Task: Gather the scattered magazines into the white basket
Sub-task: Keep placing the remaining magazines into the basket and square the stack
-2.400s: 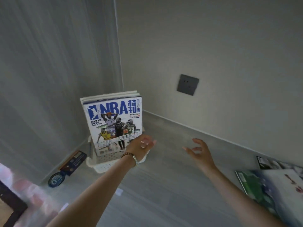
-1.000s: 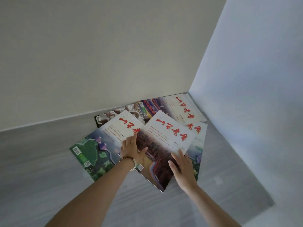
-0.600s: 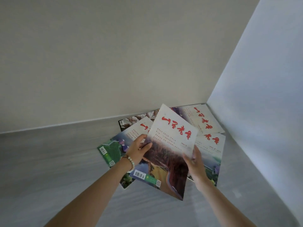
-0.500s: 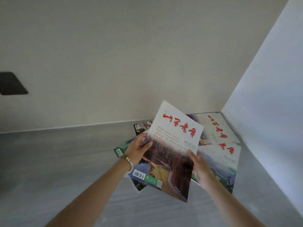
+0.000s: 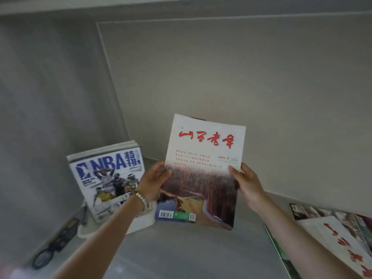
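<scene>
The left hand [image 5: 155, 182] and right hand [image 5: 246, 184] each grip a side edge of one magazine [image 5: 203, 178], thumbs on the cover, holding it upright in the air, clear of the floor. The white basket [image 5: 141, 224] sits to the left by the wall, partly hidden behind the left forearm, with the NBA magazines [image 5: 108, 178] standing in it. A good move would be to swing left, lead with the bottom edge and slide it in front of that stack, letting go only once it seats. More magazines [image 5: 332, 234] lie on the floor at the near right.

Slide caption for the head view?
A red-titled magazine held by left hand and right hand near the white basket holding NBA magazines; loose magazines lie at right.
</scene>
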Demonstrator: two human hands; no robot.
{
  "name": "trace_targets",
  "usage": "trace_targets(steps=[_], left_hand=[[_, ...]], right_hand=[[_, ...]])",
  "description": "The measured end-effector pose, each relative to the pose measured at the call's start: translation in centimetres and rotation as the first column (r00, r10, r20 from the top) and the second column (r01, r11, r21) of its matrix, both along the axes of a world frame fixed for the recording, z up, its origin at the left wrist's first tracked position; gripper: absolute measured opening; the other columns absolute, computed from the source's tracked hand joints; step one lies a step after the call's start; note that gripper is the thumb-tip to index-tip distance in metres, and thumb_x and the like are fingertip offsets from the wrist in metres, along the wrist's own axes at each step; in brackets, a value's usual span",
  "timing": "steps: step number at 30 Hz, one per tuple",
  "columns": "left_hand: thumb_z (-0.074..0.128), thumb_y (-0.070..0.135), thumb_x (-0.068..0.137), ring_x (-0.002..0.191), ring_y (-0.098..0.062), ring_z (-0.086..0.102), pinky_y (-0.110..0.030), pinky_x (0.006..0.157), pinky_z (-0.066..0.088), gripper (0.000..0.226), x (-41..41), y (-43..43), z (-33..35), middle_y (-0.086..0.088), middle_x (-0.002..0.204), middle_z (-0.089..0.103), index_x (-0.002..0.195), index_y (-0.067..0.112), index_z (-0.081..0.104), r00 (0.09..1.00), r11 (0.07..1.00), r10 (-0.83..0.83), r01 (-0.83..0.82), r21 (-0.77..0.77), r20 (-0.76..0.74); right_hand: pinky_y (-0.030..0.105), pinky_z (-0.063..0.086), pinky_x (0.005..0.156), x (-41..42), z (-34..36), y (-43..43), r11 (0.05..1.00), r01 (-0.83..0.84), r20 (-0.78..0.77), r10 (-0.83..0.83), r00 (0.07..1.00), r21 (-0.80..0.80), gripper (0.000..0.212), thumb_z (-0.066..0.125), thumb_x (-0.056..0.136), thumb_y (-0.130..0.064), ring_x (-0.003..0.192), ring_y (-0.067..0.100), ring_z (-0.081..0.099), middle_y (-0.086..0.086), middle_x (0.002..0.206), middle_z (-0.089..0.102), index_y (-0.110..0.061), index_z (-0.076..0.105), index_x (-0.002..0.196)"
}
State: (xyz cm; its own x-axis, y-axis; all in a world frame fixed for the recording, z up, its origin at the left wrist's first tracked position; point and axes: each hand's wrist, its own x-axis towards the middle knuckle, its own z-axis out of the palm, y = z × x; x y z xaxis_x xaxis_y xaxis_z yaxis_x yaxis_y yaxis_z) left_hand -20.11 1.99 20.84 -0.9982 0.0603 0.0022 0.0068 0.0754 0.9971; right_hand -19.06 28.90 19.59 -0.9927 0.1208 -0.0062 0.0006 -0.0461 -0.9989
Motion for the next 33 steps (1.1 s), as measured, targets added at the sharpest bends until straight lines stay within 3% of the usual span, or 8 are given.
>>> trace_targets(steps=[5, 10, 15, 20, 23, 25, 29, 33], left_hand=[[0.056, 0.006, 0.087, 0.08, -0.018, 0.069, -0.028, 0.065, 0.058, 0.016, 0.2, -12.6, 1.0, -0.005, 0.087, 0.071, 0.091, 0.02, 0.062, 0.979, 0.98, 0.19, -0.194, -0.036, -0.075], [0.065, 0.0, 0.079, 0.053, 0.002, 0.062, -0.016, 0.055, 0.052, 0.021, 0.4, -21.2, -0.6, -0.002, 0.054, 0.066, 0.072, 0.019, 0.064, 0.899, 0.894, 0.429, -0.437, -0.097, -0.089], [0.074, 0.013, 0.072, 0.066, -0.004, 0.065, -0.013, 0.061, 0.052, 0.012, 0.0, -25.9, -4.0, 0.011, 0.071, 0.069, 0.073, 0.024, 0.07, 0.861, 0.819, 0.502, -0.504, -0.273, -0.082], [0.075, 0.019, 0.073, 0.065, -0.001, 0.063, -0.016, 0.066, 0.052, 0.008, -0.3, -27.7, -7.2, 0.009, 0.072, 0.069, 0.073, 0.027, 0.071, 0.869, 0.767, 0.485, -0.475, -0.431, -0.096], [0.075, 0.018, 0.073, 0.062, 0.004, 0.061, -0.005, 0.059, 0.046, 0.007, -0.5, -27.7, -8.5, 0.009, 0.072, 0.068, 0.074, 0.025, 0.072, 0.875, 0.763, 0.472, -0.465, -0.449, -0.103], [0.074, 0.018, 0.074, 0.062, -0.001, 0.062, -0.008, 0.06, 0.046, 0.005, -0.5, -27.7, -9.4, 0.008, 0.073, 0.068, 0.075, 0.022, 0.073, 0.875, 0.76, 0.476, -0.46, -0.459, -0.089], [0.073, 0.017, 0.075, 0.069, -0.012, 0.064, -0.02, 0.072, 0.05, 0.002, -0.5, -27.8, -11.0, 0.005, 0.076, 0.069, 0.077, 0.018, 0.074, 0.867, 0.748, 0.497, -0.451, -0.487, -0.042], [0.073, 0.017, 0.074, 0.069, -0.011, 0.062, -0.02, 0.072, 0.048, 0.001, -0.5, -27.9, -12.2, 0.002, 0.076, 0.069, 0.075, 0.016, 0.073, 0.835, 0.772, 0.547, -0.476, -0.422, 0.06]], right_hand=[[0.017, 0.053, 0.075, -4.2, 1.7, -12.1, 0.982, -0.174, -0.089, 0.18, 0.98, 0.074, 0.018, 0.065, 0.085, -0.024, 0.091, 0.001, 0.068, -0.013, 0.104, 0.07, -0.037, 0.064, 0.098], [0.011, 0.053, 0.071, -7.2, 1.5, -21.0, 0.945, -0.255, -0.189, 0.294, 0.937, 0.205, 0.026, 0.062, 0.087, -0.008, 0.085, -0.006, 0.066, -0.01, 0.106, 0.065, -0.02, 0.061, 0.109], [0.01, 0.052, 0.065, -9.0, -1.0, -25.3, 0.871, -0.193, -0.22, 0.318, 0.922, 0.452, 0.026, 0.067, 0.083, -0.013, 0.08, 0.005, 0.066, 0.0, 0.103, 0.07, -0.009, 0.068, 0.109], [0.012, 0.047, 0.054, -10.0, -4.3, -26.8, 0.804, -0.076, -0.2, 0.236, 0.951, 0.589, 0.021, 0.072, 0.079, -0.021, 0.065, 0.004, 0.063, 0.005, 0.091, 0.075, -0.011, 0.073, 0.098], [0.031, 0.056, 0.065, -10.1, -5.9, -27.0, 0.769, -0.082, -0.159, 0.233, 0.959, 0.633, 0.022, 0.071, 0.079, -0.025, 0.07, 0.012, 0.068, 0.005, 0.092, 0.076, -0.013, 0.074, 0.098], [0.038, 0.058, 0.068, -10.2, -7.0, -27.1, 0.764, -0.085, -0.137, 0.222, 0.965, 0.64, 0.023, 0.071, 0.079, -0.027, 0.072, 0.013, 0.069, 0.003, 0.093, 0.076, -0.015, 0.073, 0.099], [0.037, 0.057, 0.067, -10.2, -8.5, -27.3, 0.751, -0.078, -0.127, 0.212, 0.969, 0.656, 0.022, 0.072, 0.079, -0.028, 0.07, 0.012, 0.068, 0.002, 0.089, 0.076, -0.017, 0.073, 0.097], [0.04, 0.057, 0.07, -10.4, -9.4, -27.7, 0.768, -0.079, -0.11, 0.19, 0.976, 0.635, 0.017, 0.072, 0.078, -0.026, 0.073, 0.016, 0.067, 0.002, 0.084, 0.074, -0.015, 0.073, 0.091]])
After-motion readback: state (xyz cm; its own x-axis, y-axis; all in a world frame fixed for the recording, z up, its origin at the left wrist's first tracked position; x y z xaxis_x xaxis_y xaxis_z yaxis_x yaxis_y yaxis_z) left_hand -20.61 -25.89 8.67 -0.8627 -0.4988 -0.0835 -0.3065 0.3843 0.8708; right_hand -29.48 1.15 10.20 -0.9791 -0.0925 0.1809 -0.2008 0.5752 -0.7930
